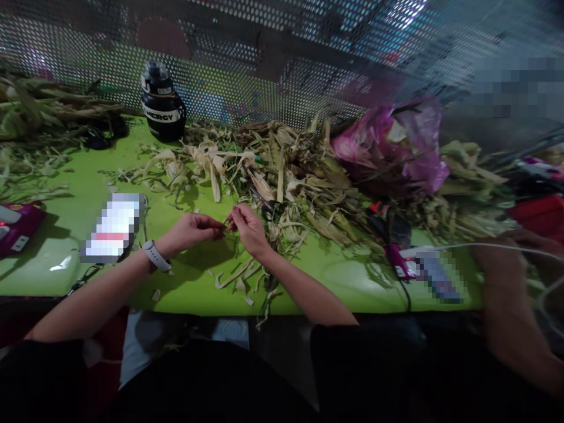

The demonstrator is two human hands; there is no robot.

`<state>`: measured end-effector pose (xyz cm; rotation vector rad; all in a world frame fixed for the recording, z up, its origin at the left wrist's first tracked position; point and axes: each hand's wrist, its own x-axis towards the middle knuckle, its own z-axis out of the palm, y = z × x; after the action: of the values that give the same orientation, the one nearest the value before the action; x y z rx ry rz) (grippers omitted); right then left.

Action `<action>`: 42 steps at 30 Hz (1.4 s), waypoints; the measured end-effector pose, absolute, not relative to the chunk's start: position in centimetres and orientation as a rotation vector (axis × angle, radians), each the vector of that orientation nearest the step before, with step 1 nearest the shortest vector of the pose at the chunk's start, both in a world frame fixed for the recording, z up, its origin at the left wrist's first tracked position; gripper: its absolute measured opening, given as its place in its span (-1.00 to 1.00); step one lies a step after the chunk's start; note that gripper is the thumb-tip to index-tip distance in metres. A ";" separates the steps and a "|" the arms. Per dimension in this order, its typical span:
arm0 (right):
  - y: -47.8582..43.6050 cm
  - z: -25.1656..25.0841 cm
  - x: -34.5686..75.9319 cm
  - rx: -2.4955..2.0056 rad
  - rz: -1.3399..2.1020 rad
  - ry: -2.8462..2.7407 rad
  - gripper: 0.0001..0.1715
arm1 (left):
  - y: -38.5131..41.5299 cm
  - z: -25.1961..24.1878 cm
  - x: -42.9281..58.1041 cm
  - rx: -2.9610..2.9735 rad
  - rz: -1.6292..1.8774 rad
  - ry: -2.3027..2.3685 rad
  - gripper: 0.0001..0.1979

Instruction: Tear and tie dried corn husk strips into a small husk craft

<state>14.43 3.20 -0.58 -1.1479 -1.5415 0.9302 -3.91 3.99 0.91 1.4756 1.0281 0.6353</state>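
Note:
My left hand point(196, 230), with a pale watch on the wrist, reaches in over the green tabletop with thumb and fingers pinched together. Almost touching its fingertips is my right hand point(249, 229), fingers curled closed. Something thin and small lies between the two sets of fingertips, too small to make out. Just beyond my right hand, dark-handled scissors point(272, 210) rest among dry corn husks point(282, 170). Curled strips of husk point(240, 276) are scattered below my hands. A phone point(115, 228) with a lit screen lies left of my left hand.
A black jug point(163, 108) stands at the back, before a perforated metal panel point(247, 64). A pink plastic bag point(392, 153) sits right of the husk pile. Purple boxes point(22, 229) flank the work area. Another person's arm point(506, 294) and a second phone point(440, 276) are at right.

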 end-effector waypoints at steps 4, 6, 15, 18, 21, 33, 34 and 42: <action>3.1 -0.7 14.5 -1.164 0.895 -1.615 -0.46 | 4.2 0.5 -4.0 1.556 0.593 1.025 -0.70; 2.9 -0.8 14.4 -1.144 0.962 -1.629 -0.47 | 4.2 0.4 -4.0 1.583 0.573 1.053 -0.71; 3.5 -0.6 14.5 -1.146 1.167 -1.354 -0.43 | 4.0 0.6 -3.7 1.536 0.735 1.087 -0.69; 3.7 -0.7 14.4 -1.132 1.178 -1.264 -0.43 | 3.9 0.6 -3.5 1.476 0.811 1.093 -0.69; 3.8 -1.0 14.2 -1.123 1.167 -1.245 -0.43 | 4.1 -0.1 -3.6 1.473 0.817 1.080 -0.70; 4.7 -2.7 14.2 -1.166 1.156 -1.319 -0.43 | 4.2 -1.2 -3.7 2.214 0.866 1.204 -0.85; 4.9 -2.8 14.3 -1.169 1.200 -1.286 -0.42 | 4.2 -1.3 -3.7 2.226 0.870 1.182 -0.85; 5.5 -3.0 14.3 -1.195 1.381 -1.108 -0.45 | 4.2 -1.7 -3.8 2.204 0.934 1.199 -0.85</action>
<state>14.31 5.46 -3.05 -1.1951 -1.1082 1.3812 -3.76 4.19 -1.67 2.2043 1.1989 0.9341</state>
